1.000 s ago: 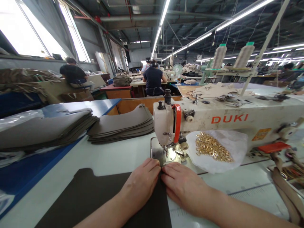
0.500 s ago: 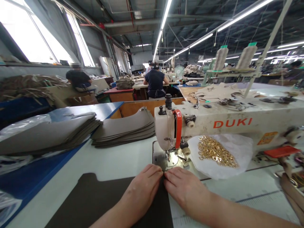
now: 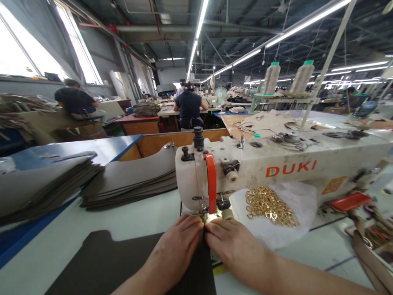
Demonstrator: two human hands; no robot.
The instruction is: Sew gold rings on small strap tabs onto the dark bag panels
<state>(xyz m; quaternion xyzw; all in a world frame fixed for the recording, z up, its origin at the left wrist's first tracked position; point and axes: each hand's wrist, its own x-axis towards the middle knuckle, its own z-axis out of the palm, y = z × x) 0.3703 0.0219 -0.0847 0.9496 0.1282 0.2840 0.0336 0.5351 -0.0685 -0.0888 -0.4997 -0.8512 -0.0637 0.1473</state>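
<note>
A dark brown panel lies flat on the white table in front of me. My left hand presses on its right end, fingertips at the needle area. My right hand lies beside it, fingertips touching the panel's edge right under the head of the white DUKI sewing machine. The presser foot is mostly hidden behind my fingers; a small lamp glows there.
Gold metal rings lie heaped on white plastic under the machine arm. Two stacks of grey-brown panels sit at the left and behind. Straps hang at the right. Thread cones stand above. Seated people work farther back.
Both hands have slid the panel's end forward up to the needle area. The view has moved closer to the machine head and shifted a little to the right.
</note>
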